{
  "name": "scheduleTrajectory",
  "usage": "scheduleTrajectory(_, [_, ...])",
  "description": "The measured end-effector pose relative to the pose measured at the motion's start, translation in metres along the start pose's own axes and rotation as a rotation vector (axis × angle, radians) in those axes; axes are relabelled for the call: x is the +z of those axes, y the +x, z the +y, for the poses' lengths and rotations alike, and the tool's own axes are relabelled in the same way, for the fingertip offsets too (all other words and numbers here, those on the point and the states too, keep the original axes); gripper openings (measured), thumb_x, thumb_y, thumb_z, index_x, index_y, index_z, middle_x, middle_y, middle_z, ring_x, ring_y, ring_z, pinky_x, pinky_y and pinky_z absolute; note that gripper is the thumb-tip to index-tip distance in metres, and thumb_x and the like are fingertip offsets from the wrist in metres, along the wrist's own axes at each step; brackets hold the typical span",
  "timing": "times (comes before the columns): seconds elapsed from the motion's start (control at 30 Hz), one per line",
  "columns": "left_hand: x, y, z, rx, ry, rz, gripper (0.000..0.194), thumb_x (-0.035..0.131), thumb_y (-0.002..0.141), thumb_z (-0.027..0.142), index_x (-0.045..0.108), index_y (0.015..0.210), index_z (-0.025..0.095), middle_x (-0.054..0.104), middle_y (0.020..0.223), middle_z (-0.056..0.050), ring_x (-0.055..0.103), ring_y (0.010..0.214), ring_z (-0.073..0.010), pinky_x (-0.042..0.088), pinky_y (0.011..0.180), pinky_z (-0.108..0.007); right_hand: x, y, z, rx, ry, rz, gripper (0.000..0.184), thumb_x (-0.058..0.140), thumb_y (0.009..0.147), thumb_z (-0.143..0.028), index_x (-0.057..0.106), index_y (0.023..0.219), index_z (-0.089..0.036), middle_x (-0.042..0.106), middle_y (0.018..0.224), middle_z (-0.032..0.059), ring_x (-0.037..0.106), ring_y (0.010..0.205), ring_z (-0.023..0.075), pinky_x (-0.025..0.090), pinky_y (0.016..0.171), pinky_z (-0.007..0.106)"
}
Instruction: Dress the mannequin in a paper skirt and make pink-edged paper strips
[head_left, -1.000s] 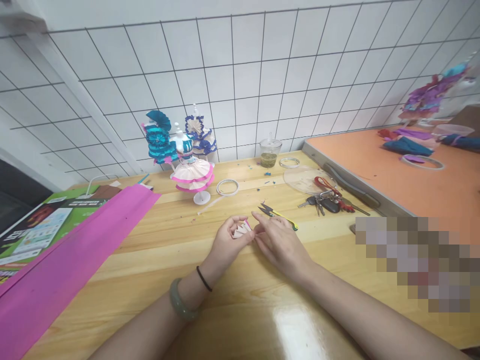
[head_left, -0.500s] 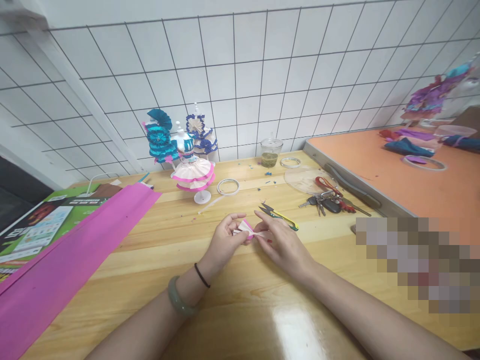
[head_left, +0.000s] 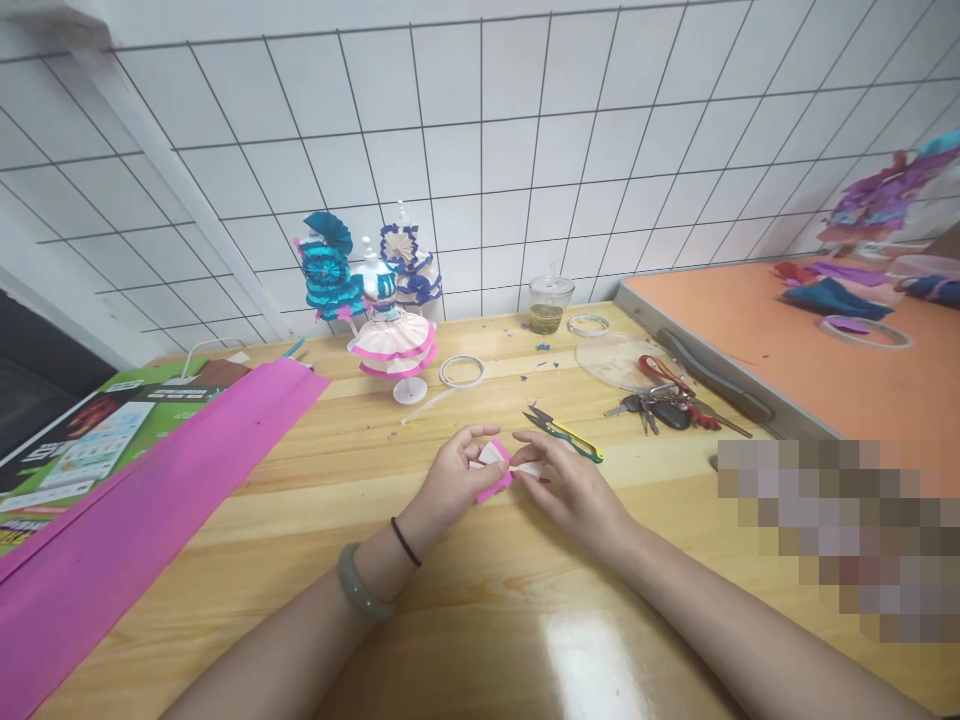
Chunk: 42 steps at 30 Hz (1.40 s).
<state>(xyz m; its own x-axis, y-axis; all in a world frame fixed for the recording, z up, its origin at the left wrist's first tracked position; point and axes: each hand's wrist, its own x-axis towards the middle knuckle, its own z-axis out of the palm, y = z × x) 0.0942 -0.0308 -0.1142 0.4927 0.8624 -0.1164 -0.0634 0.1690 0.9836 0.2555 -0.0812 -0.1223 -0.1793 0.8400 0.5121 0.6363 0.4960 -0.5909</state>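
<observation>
Between my hands is a small white-and-pink crepe paper piece (head_left: 491, 487), gathered at its middle like a bow. My left hand (head_left: 457, 470) pinches its left part between thumb and fingers. The thumb and fingertips of my right hand (head_left: 574, 485) close on its narrow white end. Just beyond the right hand lie yellow-and-green thread snips (head_left: 562, 432), blades pointing away to the left. A miniature dress form (head_left: 390, 335) in a white ruffled skirt with pink edging stands farther back, beside a teal paper dress (head_left: 330, 270) and a blue-and-cream one (head_left: 411, 265).
Long pink crepe paper (head_left: 172, 510) lies at the left over a green printed box (head_left: 82, 450). Tape rolls (head_left: 462, 372), a lidded cup (head_left: 550, 305), keys (head_left: 660, 410) and paper scraps are on the table. An orange board (head_left: 720, 310) stands at the right, near a pixelated area.
The paper piece has turned in my fingers, and more of its pink edge shows below my left thumb. The whole view has shifted slightly.
</observation>
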Motion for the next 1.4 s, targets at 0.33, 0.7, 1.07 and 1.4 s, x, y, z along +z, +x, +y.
scheduleTrajectory(0.33, [-0.01,0.002,0.005,0.022,0.136,-0.124,0.033,0.065,0.072,0.03,0.058,0.099,0.014,0.057,0.073,-0.001,0.052,0.057,-0.0078,0.035,0.045,-0.017,-0.006,0.006,-0.004,-0.142,-0.005,-0.019,0.016,0.047,0.087,-0.013,0.061,0.089,-0.02,0.067,0.083,0.0059,0.061,0.08,0.0166,0.049,0.081,0.037])
scheduleTrajectory(0.7, [-0.016,0.005,0.004,-0.045,0.179,-0.118,0.032,0.069,0.067,0.032,0.062,0.091,0.013,0.06,0.066,-0.002,0.049,0.046,-0.0066,0.039,0.043,-0.018,-0.004,0.004,-0.001,-0.192,0.006,0.003,0.014,0.05,0.086,-0.012,0.061,0.088,-0.02,0.067,0.085,0.0058,0.063,0.083,0.0157,0.045,0.092,0.043])
scheduleTrajectory(1.07, [-0.019,0.003,0.006,-0.05,0.215,-0.18,0.031,0.066,0.07,0.036,0.064,0.089,0.012,0.064,0.071,-0.006,0.054,0.056,-0.0104,0.041,0.048,-0.021,-0.002,0.005,0.004,-0.19,0.009,0.065,0.015,0.052,0.085,-0.014,0.065,0.084,-0.02,0.066,0.087,0.0069,0.064,0.08,0.0156,0.05,0.088,0.041])
scheduleTrajectory(1.4, [-0.014,-0.003,0.016,0.566,0.721,-0.205,0.02,0.057,0.077,0.019,0.066,0.094,0.022,0.065,0.098,-0.007,0.056,0.094,-0.0201,0.041,0.088,-0.035,0.0,0.004,0.008,-0.182,0.05,0.072,0.014,0.053,0.084,-0.016,0.067,0.085,-0.021,0.068,0.09,0.0073,0.065,0.083,0.0174,0.051,0.087,0.042])
